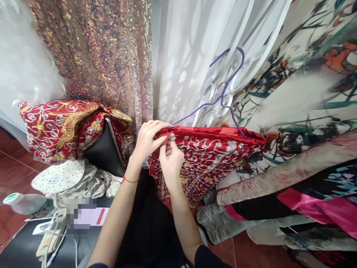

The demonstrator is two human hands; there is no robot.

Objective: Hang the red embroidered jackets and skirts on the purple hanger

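A red skirt-like garment point(206, 152) with silver and gold embroidery hangs in front of me, its plain red waistband along the top. Inside that band sits a purple hanger point(223, 95), its hook free above. My left hand point(150, 139) grips the waistband's left end, thumb and fingers closed on the red cloth. Just below and to the right, my right hand point(171, 158) pinches the same edge, fingertips together. The exact bit of cloth between the fingertips is partly hidden.
Left of me, another red embroidered garment point(61, 128) lies over a black seat. A spotted cloth hat point(60, 176), a bottle point(28, 204), a phone point(92, 217) and white cables lie near it. Sequined fabric point(106, 48), white curtain point(181, 48) and floral cloth point(295, 93) hang behind.
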